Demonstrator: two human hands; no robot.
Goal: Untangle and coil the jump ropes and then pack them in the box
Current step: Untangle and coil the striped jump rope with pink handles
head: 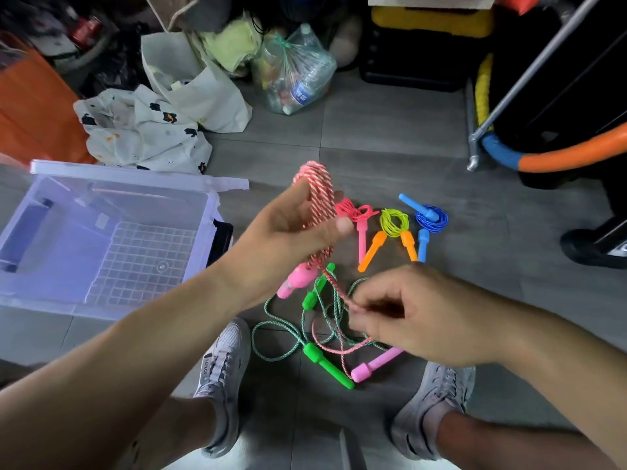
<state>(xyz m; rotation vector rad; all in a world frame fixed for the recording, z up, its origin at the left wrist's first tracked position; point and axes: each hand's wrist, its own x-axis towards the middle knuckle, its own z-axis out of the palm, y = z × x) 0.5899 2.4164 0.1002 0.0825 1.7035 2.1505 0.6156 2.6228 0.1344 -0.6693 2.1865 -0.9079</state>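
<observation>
A: Where was the red-and-white jump rope (320,184)?
B: Its loops were gripped in the curled left hand (291,228), raised above the floor (390,130), right of the clear box (44,293); the right hand (407,320) pinched the slack (334,286).
A: Handling?
B: Judged light, limp; hold loops together, guide slack.

Light: even and fairly bright on the floor (390,130); dim along the top edge.
Glare: pale sheen on the rim of the clear box (135,172).
Blur: right hand (417,317) smeared, corners soft.
Distortion: wide-angle bowing at the edges.
</observation>
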